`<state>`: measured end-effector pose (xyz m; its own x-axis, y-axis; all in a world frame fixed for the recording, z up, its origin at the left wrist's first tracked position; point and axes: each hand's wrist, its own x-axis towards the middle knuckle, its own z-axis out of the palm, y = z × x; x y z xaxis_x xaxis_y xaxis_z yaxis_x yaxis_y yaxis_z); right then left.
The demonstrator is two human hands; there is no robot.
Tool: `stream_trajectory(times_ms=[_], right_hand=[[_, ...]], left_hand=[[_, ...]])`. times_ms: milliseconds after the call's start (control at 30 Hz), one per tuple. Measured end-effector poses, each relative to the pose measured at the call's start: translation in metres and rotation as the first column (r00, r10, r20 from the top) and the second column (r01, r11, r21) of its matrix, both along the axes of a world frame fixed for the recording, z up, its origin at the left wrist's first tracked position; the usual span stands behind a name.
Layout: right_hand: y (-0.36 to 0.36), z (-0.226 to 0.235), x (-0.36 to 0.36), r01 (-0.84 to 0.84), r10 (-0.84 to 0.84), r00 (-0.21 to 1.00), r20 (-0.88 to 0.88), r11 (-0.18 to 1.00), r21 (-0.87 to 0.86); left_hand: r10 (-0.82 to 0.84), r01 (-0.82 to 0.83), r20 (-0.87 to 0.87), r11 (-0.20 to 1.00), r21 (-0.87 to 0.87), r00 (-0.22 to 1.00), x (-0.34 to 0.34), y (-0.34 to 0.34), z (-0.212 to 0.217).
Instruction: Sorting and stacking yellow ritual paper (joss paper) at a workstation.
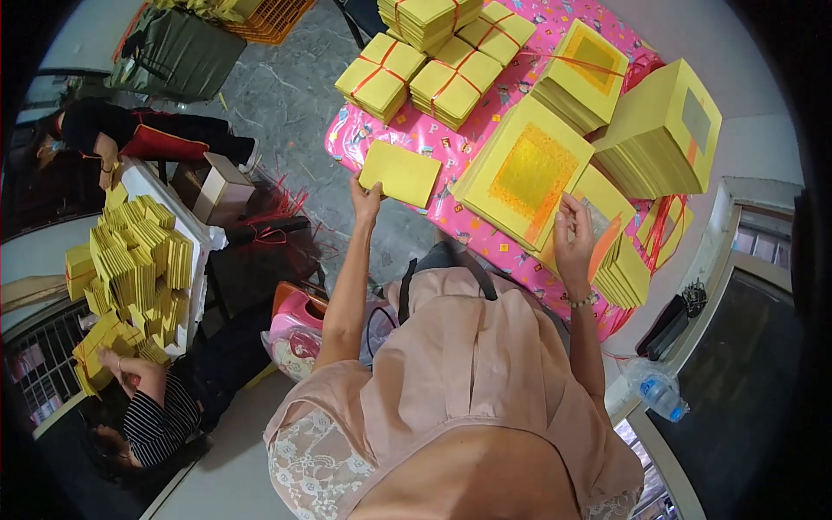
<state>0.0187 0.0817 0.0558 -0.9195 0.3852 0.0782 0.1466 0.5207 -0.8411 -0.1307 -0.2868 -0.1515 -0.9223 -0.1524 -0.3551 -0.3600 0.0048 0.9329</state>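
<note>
- Across the near-left edge of the pink-covered table, a flat yellow packet lies level above the pink cloth, one corner reaching toward the floor side.
- The person's left hand grips that packet by its near-left corner, thumb on top and fingers underneath; whether it is a single sheet or a thin wad cannot be told.
- The right hand is at the near-right edge of a thick yellow stack, fingers curled; whether they pinch a sheet or only touch the edge cannot be told. A beaded bracelet circles the wrist.
- That stack's top carries a printed square in orange and shiny gold, with an orange strip running to the near edge.
- Behind it stands a smaller yellow stack with a similar gold square; to the right, a tall yellow block bears a grey square patch and an orange mark.
- Toward the far side sit bundles of yellow paper, crossed with red ties.
- Printed on the pink cloth are small cartoon figures and scattered single letters, mostly too small to read.
- By the door frame, a clear bottle in thin plastic has a blue label, its wording blurred.
- At the left, two co-workers are beside a white table heaped with yellow bundles.
</note>
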Motion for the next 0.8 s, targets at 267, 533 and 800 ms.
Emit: stream_trajectory(times_ms=[267,533,800], right_hand=[[0.002,-0.004,0.004,-0.036,0.034,0.999,0.022,0.997,0.066],[0.001,-0.008,0.007,-0.018,0.017,1.000,0.019,0.998,0.055],[0.004,-0.009,0.013,-0.038,0.034,0.999,0.036,0.995,0.091]], left_hand=[[-0.036,0.034,0.105,0.999,0.018,0.994,-0.010,-0.006,0.001],[0.004,0.003,0.064,0.994,-0.113,0.998,-0.010,0.000,-0.001],[-0.003,-0.030,-0.057,0.828,-0.559,0.998,-0.011,-0.013,-0.030]])
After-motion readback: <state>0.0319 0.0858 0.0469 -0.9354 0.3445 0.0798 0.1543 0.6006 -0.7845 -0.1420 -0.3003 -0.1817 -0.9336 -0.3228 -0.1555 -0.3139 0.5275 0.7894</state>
